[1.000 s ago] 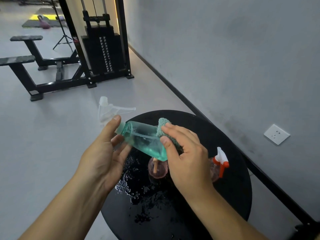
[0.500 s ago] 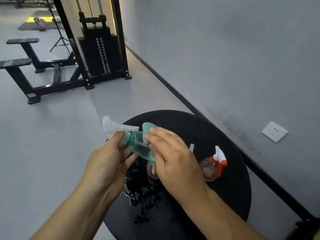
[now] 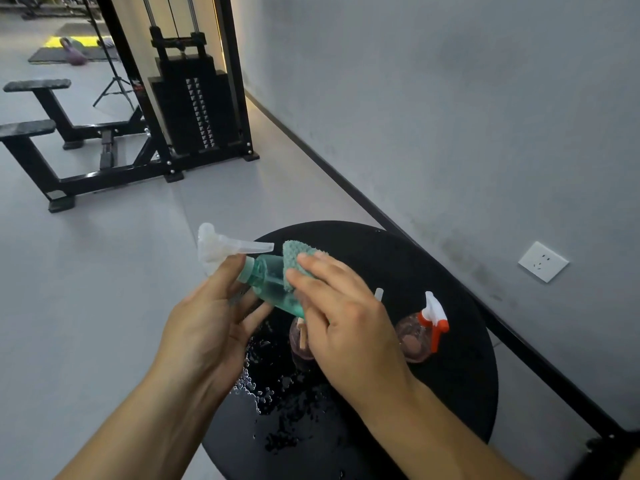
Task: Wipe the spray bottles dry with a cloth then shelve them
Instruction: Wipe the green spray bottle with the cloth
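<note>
Bottle (image 3: 273, 285) of green plastic, tilted above the wet black table (image 3: 464, 368): our left hand (image 3: 207, 327) grips its neck to steady it, while our right hand (image 3: 349, 323) presses a cloth (image 3: 294, 259) against its side, drying it. Two more bottles wait near.

Weight machine (image 3: 194, 98), bench (image 3: 52, 133), wall socket (image 3: 542, 261).

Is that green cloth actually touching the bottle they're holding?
Touching. The head view shows the right hand pressing the green cloth flat against the teal bottle, no gap visible.
</note>
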Demonstrator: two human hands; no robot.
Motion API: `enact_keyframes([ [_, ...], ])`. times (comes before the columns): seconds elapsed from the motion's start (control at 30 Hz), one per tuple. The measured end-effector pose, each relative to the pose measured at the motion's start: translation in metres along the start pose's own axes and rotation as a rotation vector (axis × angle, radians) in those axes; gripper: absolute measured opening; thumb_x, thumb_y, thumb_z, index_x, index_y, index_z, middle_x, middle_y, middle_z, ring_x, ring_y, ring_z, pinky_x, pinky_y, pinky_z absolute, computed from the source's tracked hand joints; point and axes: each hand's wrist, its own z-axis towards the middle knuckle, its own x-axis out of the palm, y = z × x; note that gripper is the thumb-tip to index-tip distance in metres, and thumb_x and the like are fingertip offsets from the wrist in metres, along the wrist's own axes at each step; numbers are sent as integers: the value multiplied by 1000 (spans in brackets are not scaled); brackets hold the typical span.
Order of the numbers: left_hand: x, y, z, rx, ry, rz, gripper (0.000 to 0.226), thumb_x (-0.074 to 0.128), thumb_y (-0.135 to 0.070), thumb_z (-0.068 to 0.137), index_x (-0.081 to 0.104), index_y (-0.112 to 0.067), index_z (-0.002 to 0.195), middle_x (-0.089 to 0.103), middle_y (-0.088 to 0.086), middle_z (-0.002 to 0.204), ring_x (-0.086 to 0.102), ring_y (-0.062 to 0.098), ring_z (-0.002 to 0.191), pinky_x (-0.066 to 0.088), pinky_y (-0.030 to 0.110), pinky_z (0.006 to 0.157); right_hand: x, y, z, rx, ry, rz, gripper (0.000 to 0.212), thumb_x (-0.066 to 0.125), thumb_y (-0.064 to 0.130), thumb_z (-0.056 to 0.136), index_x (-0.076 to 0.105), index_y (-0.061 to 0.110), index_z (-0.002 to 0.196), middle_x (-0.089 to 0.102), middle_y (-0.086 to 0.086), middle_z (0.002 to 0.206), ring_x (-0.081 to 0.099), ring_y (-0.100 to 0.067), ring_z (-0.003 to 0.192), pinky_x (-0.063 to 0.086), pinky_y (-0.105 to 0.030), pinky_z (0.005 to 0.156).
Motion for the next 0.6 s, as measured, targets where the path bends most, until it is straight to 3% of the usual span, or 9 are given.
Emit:
enact_keyframes([
  [0.13, 0, 4, -2, -28, 14, 3, 31, 67, -26, 101, 73, -4, 122, 81, 13, 114, 80, 25, 101, 67, 35, 77, 2, 3, -1, -56, 30, -4, 34, 65, 7, 96, 69, 16, 128, 61, 1, 138, 45, -10, 138, 40, -29, 113],
  [0.3, 0, 1, 1, 15, -14, 9, 23, 61, -24, 105, 73, -7, 114, 81, 13, 110, 80, 26, 98, 67, 34, 75, -4, -7, 5, 92, -1, 21, 32, 62, 14, 99, 67, 20, 130, 61, 7, 137, 45, -3, 135, 39, -26, 112],
  [0.47, 0, 6, 0, -5, 20, 25, 26, 59, -23, 106, 73, -5, 118, 81, 13, 111, 80, 24, 98, 67, 34, 77, 2, 2, 0, -21, 38, 14, 36, 63, 5, 96, 68, 17, 129, 60, 2, 139, 43, -8, 138, 36, -25, 115],
  [0.6, -1, -1, 4, 57, -32, 4, 18, 59, -21, 107, 73, -8, 108, 81, 8, 99, 81, 21, 88, 67, 35, 76, -3, -11, 5, 95, -10, 18, 34, 63, 10, 97, 67, 19, 130, 60, 6, 138, 46, -5, 136, 39, -26, 113],
])
